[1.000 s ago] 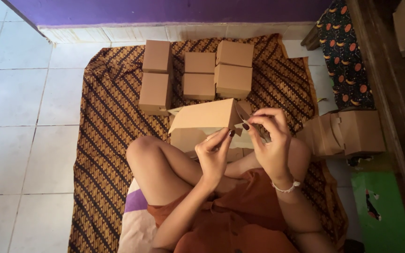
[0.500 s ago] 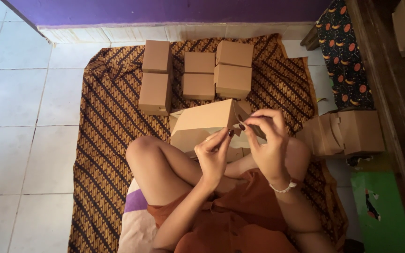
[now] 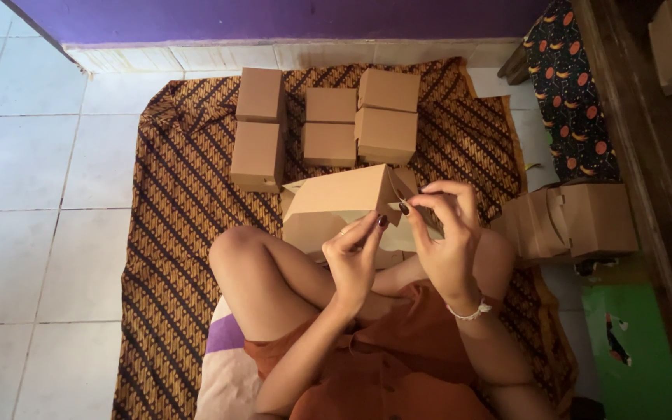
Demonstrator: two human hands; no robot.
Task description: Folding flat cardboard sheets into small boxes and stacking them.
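I sit cross-legged on a brown patterned cloth (image 3: 180,202). A half-folded brown cardboard box (image 3: 336,204) rests above my knees, its lid up. My left hand (image 3: 355,253) pinches the box's near edge with fingertips. My right hand (image 3: 445,233) grips a small flap at the box's right side, fingers curled over it. A white bracelet circles my right wrist. Several finished closed boxes (image 3: 328,117) stand in rows on the cloth beyond the one I hold.
A stack of flat unfolded cardboard blanks (image 3: 569,222) lies at the right. A dark wooden piece of furniture (image 3: 647,155) runs along the right edge. A black cloth with orange shapes (image 3: 573,85) lies at top right. White floor tiles (image 3: 33,194) spread left.
My hands have shifted only slightly on the box flap; the box stays in the same place.
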